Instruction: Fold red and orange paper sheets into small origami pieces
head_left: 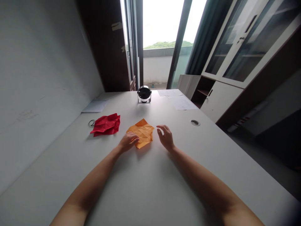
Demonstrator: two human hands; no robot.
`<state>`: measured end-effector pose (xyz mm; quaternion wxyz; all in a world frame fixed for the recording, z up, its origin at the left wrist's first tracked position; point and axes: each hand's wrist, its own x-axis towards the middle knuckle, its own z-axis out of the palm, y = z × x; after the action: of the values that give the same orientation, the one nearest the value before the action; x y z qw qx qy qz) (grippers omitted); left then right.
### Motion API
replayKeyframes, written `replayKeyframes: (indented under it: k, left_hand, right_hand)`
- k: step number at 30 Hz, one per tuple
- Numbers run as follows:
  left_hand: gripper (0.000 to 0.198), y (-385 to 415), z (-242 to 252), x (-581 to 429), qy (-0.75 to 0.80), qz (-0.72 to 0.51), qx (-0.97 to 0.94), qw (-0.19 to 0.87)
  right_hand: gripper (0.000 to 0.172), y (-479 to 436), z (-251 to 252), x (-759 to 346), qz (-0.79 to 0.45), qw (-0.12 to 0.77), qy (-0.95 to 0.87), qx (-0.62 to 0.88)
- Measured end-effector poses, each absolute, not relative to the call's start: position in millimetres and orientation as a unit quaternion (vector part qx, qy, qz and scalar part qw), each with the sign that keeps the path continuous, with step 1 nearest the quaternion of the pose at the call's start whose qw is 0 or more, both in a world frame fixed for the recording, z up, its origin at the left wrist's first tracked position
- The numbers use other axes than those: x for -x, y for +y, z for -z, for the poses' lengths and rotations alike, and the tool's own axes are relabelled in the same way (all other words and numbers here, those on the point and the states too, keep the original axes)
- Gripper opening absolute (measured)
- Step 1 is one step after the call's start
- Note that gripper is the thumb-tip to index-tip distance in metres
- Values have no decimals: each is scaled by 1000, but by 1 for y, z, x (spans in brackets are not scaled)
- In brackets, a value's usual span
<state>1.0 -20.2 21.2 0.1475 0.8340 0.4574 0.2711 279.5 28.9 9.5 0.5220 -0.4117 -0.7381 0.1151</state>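
A creased orange sheet (145, 133) lies on the white table (145, 182) in the middle of the view. My left hand (128, 141) rests at its lower left edge, fingers over the sheet and apart from a firm grip. Just right of the sheet, my right hand (165, 137) is held with its thumb and fingers apart and nothing between them. A crumpled red sheet (107, 125) lies to the left, with a thin dark loop (91, 123) at its left side.
A round black device on a metal stand (144, 94) stands near the far edge. Papers lie at the far left (96, 105) and far right (182, 102). A round cable hole (195, 122) is at the right. A wall borders the left side; cabinets stand beyond the right.
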Motion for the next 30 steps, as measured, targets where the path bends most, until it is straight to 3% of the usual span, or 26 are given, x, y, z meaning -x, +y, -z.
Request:
replayKeyframes:
  k: [3,9,12,15,18,21,25,30]
  left_hand:
    - [26,-19,-14,1,486,-268,-823,122]
    - [49,-15,-3,5,465,-228,-845,135]
    - [58,-10,1,12,491,-217,-833,132]
    - [71,-7,0,18,503,-199,-827,156]
    - [70,-8,-5,21,455,-174,-851,194]
    - [66,-11,-9,20,423,-165,-866,211]
    - [72,-11,-8,20,432,-174,-860,210]
    - [70,-7,0,22,460,-199,-842,201]
  right_hand:
    - [27,26,-13,-275,-114,465,-802,357]
    - [28,32,-4,-274,-92,348,-874,326]
    - [35,34,-4,-281,-89,351,-866,346]
    - [30,32,-9,-283,-95,378,-855,342]
    - [35,32,-14,-279,-109,404,-847,328]
    - [39,34,-13,-277,-183,385,-845,323]
    - [51,34,-11,-283,-342,284,-822,355]
    - [44,31,-12,-293,-342,223,-844,349]
